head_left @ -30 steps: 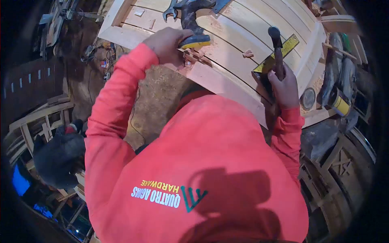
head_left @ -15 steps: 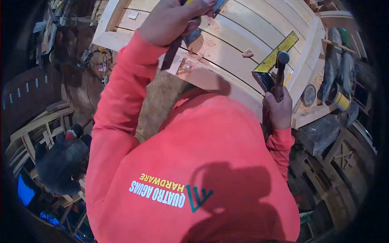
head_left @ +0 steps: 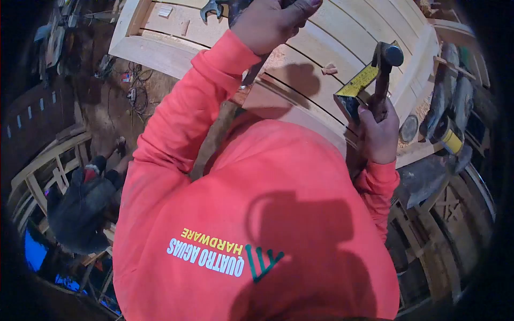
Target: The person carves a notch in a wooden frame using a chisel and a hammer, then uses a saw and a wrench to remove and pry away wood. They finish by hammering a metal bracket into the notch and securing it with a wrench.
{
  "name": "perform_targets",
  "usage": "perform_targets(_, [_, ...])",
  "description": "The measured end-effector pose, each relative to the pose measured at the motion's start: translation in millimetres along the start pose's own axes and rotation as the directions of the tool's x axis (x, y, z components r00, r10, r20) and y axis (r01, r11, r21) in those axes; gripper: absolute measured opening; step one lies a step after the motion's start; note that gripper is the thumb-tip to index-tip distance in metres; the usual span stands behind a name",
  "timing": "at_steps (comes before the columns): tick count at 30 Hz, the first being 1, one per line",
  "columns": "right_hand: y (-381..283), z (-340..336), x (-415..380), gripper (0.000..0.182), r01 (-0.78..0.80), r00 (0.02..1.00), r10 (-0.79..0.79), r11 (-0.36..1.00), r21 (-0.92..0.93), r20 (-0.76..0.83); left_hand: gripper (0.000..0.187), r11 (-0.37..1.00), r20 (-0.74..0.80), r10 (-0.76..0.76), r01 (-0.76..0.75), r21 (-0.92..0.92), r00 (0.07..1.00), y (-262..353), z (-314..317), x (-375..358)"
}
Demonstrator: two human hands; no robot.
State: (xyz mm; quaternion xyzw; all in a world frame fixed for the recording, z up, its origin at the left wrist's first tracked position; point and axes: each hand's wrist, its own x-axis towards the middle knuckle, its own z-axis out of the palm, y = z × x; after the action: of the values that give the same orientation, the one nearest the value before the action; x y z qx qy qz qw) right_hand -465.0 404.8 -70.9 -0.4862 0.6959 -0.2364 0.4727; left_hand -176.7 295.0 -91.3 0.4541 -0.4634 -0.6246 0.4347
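My right hand is closed around the handle of a hammer, its head raised over the right side of a slatted wooden panel. Beside it, a try square with a yellow marked blade and dark stock rests on the slats. My left hand is closed above the panel's near edge. A dark, flat, strip-like tool sticks out below it, its other end hidden. Just left of that hand is a metal tool with a forked jaw, partly cut off by the frame's top.
Wood scraps and shavings lie on the panel. A yellow-banded can, a round wooden piece and logs stand at the right. Cables trail on the floor at left, where another person is bent low.
My left hand has moved right along the panel with the strip-like tool, and the forked metal tool now shows. My right hand has shifted slightly right, the hammer head rising nearer the camera.
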Motion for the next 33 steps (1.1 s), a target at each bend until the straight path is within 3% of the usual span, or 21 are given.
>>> perform_targets(2, [0,-4,11,0.022,0.035,0.999,-0.035,0.999,-0.023,0.000,0.046,0.993,-0.063,0.033,-0.025,0.116,0.997,-2,5,1])
perform_targets(5, [-12,-15,31,0.025,0.048,0.999,-0.047,0.997,-0.061,0.016,0.057,0.926,-0.031,0.021,-0.008,0.377,0.999,8,9,4])
perform_targets(6, [-17,-19,39,0.026,0.065,0.998,-0.065,0.996,-0.066,0.002,0.058,0.863,-0.061,-0.075,0.095,0.496,0.995,12,12,6])
perform_targets(9, [-54,-36,66,0.031,0.077,0.997,-0.077,0.995,0.063,-0.006,0.062,0.915,0.019,0.225,-0.218,0.341,0.974,-16,13,9])
perform_targets(14, [-85,-50,129,0.031,0.316,0.937,-0.349,0.858,0.404,0.008,0.065,0.904,0.045,0.264,-0.263,0.336,0.964,-20,18,9])
perform_targets(16, [-64,-29,127,0.025,0.470,0.849,-0.473,0.880,0.073,0.234,0.065,0.929,0.062,0.243,-0.250,0.272,0.968,-20,20,7])
perform_targets(18, [-72,-31,121,0.028,0.191,0.853,-0.119,0.977,-0.092,0.508,0.065,0.970,0.103,0.189,-0.202,0.134,0.977,-21,22,4])
perform_targets(22, [-80,-49,131,0.027,0.308,0.934,-0.278,0.945,-0.110,0.225,0.064,0.986,0.181,0.124,-0.141,0.089,0.976,-23,23,9])
perform_targets(25, [-92,-74,160,0.012,0.276,0.957,-0.291,0.915,0.295,0.008,0.064,0.964,0.185,0.198,-0.226,0.144,0.963,-25,24,10])
perform_targets(26, [-84,-79,167,0.011,0.229,0.965,-0.260,0.875,0.426,0.016,0.062,0.967,0.138,0.176,-0.198,0.161,0.975,-27,25,8])
perform_targets(28, [-80,-66,153,0.011,0.252,0.942,-0.294,0.939,0.236,0.162,0.061,0.970,0.046,0.140,-0.147,0.195,0.989,-30,26,7])
perform_targets(32, [-70,-40,108,0.014,0.318,0.876,-0.229,0.935,-0.154,0.424,0.068,0.973,0.100,0.100,-0.119,0.199,0.990,-30,24,11])
perform_targets(33, [-77,-43,112,0.013,0.278,0.918,-0.235,0.955,-0.099,0.319,0.068,0.979,0.133,0.068,-0.092,0.182,0.989,-27,22,11])
